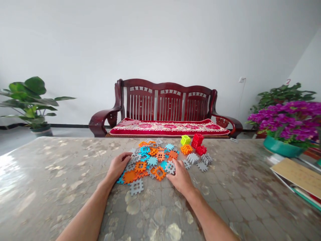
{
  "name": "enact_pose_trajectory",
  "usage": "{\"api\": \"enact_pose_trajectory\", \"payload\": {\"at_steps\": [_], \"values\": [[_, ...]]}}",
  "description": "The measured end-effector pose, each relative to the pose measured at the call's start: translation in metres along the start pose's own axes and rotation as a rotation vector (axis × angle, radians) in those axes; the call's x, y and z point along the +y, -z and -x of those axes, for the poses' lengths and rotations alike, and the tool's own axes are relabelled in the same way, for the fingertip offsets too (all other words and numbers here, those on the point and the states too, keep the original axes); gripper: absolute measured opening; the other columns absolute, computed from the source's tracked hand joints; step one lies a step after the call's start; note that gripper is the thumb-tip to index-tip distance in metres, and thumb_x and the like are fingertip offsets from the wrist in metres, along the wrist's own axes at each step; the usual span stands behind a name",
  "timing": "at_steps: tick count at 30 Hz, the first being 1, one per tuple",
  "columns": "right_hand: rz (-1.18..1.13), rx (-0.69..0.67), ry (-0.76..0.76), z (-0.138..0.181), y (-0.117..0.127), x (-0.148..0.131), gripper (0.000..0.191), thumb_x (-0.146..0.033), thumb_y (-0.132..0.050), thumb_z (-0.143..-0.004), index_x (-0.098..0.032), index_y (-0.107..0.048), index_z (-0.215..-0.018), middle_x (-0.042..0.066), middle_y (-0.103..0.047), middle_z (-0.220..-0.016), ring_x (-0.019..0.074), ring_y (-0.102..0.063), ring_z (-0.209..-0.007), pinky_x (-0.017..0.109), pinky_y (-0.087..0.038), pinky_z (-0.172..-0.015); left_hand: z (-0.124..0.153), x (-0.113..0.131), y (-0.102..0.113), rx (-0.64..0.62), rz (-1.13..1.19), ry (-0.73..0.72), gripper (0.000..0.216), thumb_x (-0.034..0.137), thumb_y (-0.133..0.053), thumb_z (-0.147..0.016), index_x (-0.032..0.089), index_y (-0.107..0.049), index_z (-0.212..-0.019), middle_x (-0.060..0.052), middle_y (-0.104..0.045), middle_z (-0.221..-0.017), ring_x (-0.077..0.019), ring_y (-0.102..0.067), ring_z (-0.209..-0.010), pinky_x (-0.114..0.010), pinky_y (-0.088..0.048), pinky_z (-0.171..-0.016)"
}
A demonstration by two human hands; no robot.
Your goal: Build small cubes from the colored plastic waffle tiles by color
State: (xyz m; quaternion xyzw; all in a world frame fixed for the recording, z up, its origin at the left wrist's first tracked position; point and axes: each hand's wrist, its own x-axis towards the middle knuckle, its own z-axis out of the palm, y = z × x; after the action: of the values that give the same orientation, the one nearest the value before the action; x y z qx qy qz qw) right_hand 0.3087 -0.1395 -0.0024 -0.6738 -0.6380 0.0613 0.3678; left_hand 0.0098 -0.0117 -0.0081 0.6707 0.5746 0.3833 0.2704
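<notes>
A loose pile of flat, notched plastic building tiles [152, 161] in orange, blue and grey lies on the table between my hands. My right hand [181, 176] is at the pile's right side, its thumb and fingers closed on a grey tile with a window grid [170, 167]. At the left edge, my left hand [119, 164] bends its fingers over grey tiles; whatever is between its fingertips is hidden. Nearest me lies another grey window tile [136, 187], close to a solid orange tile [129, 177].
Right of the pile stand a yellow-green cube [185, 140], red blocks [197, 141], an orange block [186, 149] and grey pieces [193, 158]. Purple flowers in a teal pot [283, 146] and a cardboard-coloured folder [298, 174] occupy the right side. A wooden bench [170, 103] is behind the table.
</notes>
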Motion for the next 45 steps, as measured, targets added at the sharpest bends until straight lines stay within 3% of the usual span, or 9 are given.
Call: {"api": "enact_pose_trajectory", "payload": {"at_steps": [7,11,18,22,25,30,45], "values": [[0.092,0.015,0.088,0.002,0.000,0.003,0.055,-0.018,-0.064,-0.074,-0.024,-0.057,-0.128,0.009,-0.065,-0.119,0.0249,-0.060,-0.111,0.034,-0.046,-0.094,0.000,0.001,0.000,0.007,-0.014,-0.004,0.039,0.045,-0.052,-0.076,0.022,-0.071,-0.100,-0.002,-0.077,-0.096,-0.0215,-0.069,-0.093,-0.029,-0.052,-0.082],[0.185,0.003,0.114,0.001,0.010,-0.003,0.048,-0.027,-0.064,-0.078,-0.024,-0.058,-0.126,0.008,-0.068,-0.116,0.0243,-0.063,-0.104,0.033,-0.047,-0.089,0.000,0.001,0.001,0.005,-0.015,0.001,0.038,0.044,-0.052,-0.075,0.023,-0.071,-0.099,-0.002,-0.077,-0.096,-0.0214,-0.068,-0.092,-0.029,-0.052,-0.084],[0.328,0.249,0.018,-0.013,0.039,0.019,0.043,-0.039,-0.062,-0.082,-0.019,-0.064,-0.120,0.013,-0.070,-0.109,0.0262,-0.062,-0.096,0.036,-0.044,-0.086,0.001,0.004,0.001,0.013,-0.007,-0.022,0.037,0.043,-0.052,-0.075,0.022,-0.073,-0.097,-0.002,-0.077,-0.093,-0.0216,-0.069,-0.090,-0.028,-0.052,-0.082],[0.400,0.315,-0.029,-0.016,0.042,0.040,0.040,-0.045,-0.063,-0.081,-0.020,-0.067,-0.111,0.012,-0.073,-0.095,0.0252,-0.063,-0.085,0.035,-0.043,-0.077,0.002,0.006,0.001,0.012,0.017,0.007,0.038,0.044,-0.053,-0.073,0.022,-0.073,-0.098,-0.002,-0.077,-0.092,-0.0222,-0.069,-0.090,-0.029,-0.053,-0.079],[0.464,0.281,-0.053,-0.015,0.039,0.046,0.041,-0.047,-0.065,-0.080,-0.020,-0.067,-0.110,0.012,-0.073,-0.090,0.0265,-0.063,-0.081,0.035,-0.043,-0.073,0.002,0.006,0.001,0.010,0.026,0.022,0.038,0.043,-0.053,-0.072,0.023,-0.073,-0.097,-0.002,-0.077,-0.093,-0.0226,-0.069,-0.091,-0.029,-0.053,-0.079],[0.525,0.177,-0.082,-0.013,0.036,0.045,0.040,-0.045,-0.065,-0.080,-0.019,-0.066,-0.111,0.013,-0.070,-0.097,0.0274,-0.062,-0.088,0.035,-0.042,-0.074,0.001,0.003,0.001,0.016,0.019,-0.004,0.037,0.044,-0.053,-0.073,0.023,-0.072,-0.097,-0.002,-0.077,-0.093,-0.0221,-0.069,-0.090,-0.029,-0.052,-0.081],[0.472,0.131,-0.060,-0.012,0.034,0.041,0.022,-0.027,-0.064,-0.080,-0.021,-0.068,-0.100,0.010,-0.062,-0.102,0.0242,-0.056,-0.095,0.032,-0.041,-0.081,0.000,0.002,0.000,0.011,-0.034,-0.008,0.039,0.044,-0.051,-0.076,0.022,-0.073,-0.100,-0.002,-0.076,-0.097,-0.0215,-0.068,-0.092,-0.029,-0.051,-0.086]]}}
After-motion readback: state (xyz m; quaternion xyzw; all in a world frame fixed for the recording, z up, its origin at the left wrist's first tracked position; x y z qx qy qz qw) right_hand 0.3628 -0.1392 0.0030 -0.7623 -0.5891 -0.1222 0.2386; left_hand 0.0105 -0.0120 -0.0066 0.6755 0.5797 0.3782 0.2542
